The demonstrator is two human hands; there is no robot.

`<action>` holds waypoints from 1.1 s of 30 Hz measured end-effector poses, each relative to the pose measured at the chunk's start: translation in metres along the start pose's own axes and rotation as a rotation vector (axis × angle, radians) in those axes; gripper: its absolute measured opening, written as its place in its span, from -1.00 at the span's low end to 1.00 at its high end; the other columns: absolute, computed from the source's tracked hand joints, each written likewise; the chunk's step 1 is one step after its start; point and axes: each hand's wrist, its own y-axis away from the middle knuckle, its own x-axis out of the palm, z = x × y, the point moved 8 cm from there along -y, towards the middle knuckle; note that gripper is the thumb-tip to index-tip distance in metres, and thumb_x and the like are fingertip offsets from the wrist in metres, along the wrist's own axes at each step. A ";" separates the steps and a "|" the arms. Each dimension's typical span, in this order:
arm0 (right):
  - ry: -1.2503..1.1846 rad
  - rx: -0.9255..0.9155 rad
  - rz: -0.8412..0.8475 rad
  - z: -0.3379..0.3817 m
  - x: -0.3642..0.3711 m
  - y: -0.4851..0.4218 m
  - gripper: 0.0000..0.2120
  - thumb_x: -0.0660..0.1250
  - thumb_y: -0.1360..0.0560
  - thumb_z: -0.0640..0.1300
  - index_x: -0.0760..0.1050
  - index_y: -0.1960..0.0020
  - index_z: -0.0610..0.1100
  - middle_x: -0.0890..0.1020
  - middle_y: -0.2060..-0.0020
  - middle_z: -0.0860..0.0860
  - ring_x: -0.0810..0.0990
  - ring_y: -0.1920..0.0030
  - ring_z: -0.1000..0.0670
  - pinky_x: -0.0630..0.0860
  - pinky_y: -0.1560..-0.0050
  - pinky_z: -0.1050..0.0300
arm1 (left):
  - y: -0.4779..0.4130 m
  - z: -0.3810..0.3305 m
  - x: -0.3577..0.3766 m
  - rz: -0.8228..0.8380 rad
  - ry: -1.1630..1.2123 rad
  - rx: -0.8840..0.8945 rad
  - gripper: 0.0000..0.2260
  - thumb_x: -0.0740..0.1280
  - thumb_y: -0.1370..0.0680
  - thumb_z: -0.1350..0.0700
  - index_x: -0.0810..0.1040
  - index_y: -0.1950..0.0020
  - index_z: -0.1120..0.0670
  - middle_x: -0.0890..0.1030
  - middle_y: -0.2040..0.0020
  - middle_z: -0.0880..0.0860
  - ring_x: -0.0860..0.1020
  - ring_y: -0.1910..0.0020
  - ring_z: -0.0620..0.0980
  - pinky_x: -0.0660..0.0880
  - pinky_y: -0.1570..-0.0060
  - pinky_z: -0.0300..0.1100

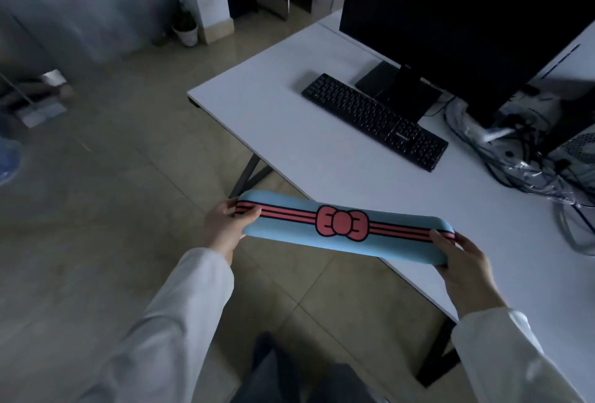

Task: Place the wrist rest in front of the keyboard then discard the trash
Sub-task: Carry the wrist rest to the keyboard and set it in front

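Two hands carry the load here: my left hand grips one end of the wrist rest and my right hand grips the other, thumbs on top and fingers curled underneath. The hands sit well apart, each clamped on its own end of the blue pad with the red bow printed across it. The pad hangs in the air, level with my waist, over the near corner of the white desk and partly over the tiled floor; it touches nothing but my hands.

I judge the first step to be in hand: the rest is held but not yet placed. The keyboard lies further in on the desk, well apart from the pad and turned at an angle to me. The next move, as I see it, calls for carrying the pad forward, turning it to match that angle, and lowering it onto the bare strip just beside the keyboard's near edge, parallel to it.

Counting: one wrist rest, one keyboard, one dark monitor, one desk. A tangle of cables and clear plastic wrap lies on the right of the desk. Whether that wrap is the trash, I cannot tell, and I see no bin with certainty.
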 end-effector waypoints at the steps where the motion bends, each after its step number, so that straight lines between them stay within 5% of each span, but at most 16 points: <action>1: -0.008 0.004 -0.016 -0.001 0.002 -0.001 -0.60 0.37 -0.43 -0.24 0.45 -0.25 -0.23 0.56 0.07 -0.06 0.53 0.11 0.04 0.47 -0.06 0.12 | -0.009 -0.004 0.002 0.012 -0.012 -0.003 -0.62 0.44 -0.40 0.20 0.50 -0.19 0.20 0.60 -0.03 0.14 0.58 -0.01 0.09 0.52 0.06 -0.14; 8: -0.037 0.036 -0.144 -0.006 0.014 -0.024 -0.60 0.38 -0.42 -0.25 0.45 -0.24 -0.26 0.55 0.09 -0.06 0.53 0.12 0.04 0.46 -0.07 0.12 | -0.068 -0.016 0.030 0.082 -0.055 -0.038 -0.68 0.46 -0.39 0.19 0.52 -0.11 0.10 0.61 0.12 -0.03 0.58 0.14 -0.10 0.47 0.22 -0.25; 15: -0.115 0.058 -0.167 0.013 0.043 -0.073 -0.58 0.38 -0.42 -0.27 0.44 -0.26 -0.26 0.55 0.07 -0.08 0.50 -0.03 -0.06 0.45 -0.08 0.11 | -0.115 -0.055 0.064 0.099 -0.145 -0.013 -0.84 0.44 -0.40 0.19 0.54 0.08 0.04 0.62 0.08 0.05 0.58 -0.01 0.07 0.50 0.05 -0.11; 20: -0.140 0.068 -0.178 0.024 0.061 -0.104 -0.59 0.38 -0.42 -0.26 0.45 -0.26 -0.28 0.53 -0.03 -0.14 0.50 -0.04 -0.07 0.46 -0.11 0.07 | -0.148 -0.079 0.085 0.081 -0.191 -0.007 -0.61 0.46 -0.39 0.19 0.51 -0.19 0.18 0.60 -0.10 0.15 0.58 -0.05 0.11 0.52 -0.11 0.00; 33: -0.143 0.219 -0.381 -0.007 0.059 -0.122 -0.71 0.37 -0.42 -0.24 0.50 -0.13 -0.25 0.53 0.08 -0.10 0.47 -0.02 -0.05 0.44 -0.07 0.07 | -0.222 -0.096 0.162 0.278 -0.428 -0.061 -0.59 0.43 -0.41 0.22 0.47 -0.24 0.19 0.57 -0.21 0.20 0.54 -0.20 0.19 0.47 -0.23 0.13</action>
